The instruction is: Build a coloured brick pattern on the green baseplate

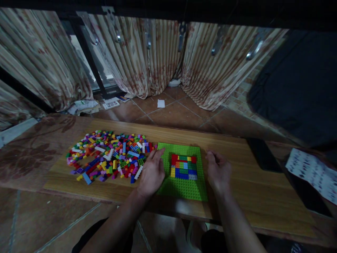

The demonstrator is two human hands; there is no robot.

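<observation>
A green baseplate (181, 191) lies on the wooden board in front of me. On it sits a roughly square patch of building bricks (184, 167) in red, yellow, blue, green and orange. My left hand (152, 172) rests at the plate's left edge, its fingers stretched out and nothing visible in them. Just past the right edge, my right hand (219, 170) is closed with thumb and fingertips together. Whatever may be between those fingertips is too small or hidden to see. A wide pile of loose bricks (110, 153) in many colours spreads left of my left hand.
The wooden board (252, 200) runs across a low bench. At its right end are a dark phone-like slab (264, 154) and a printed sheet (313, 172). Striped curtains (147, 59) hang behind, with papers (110, 103) on the tiled floor.
</observation>
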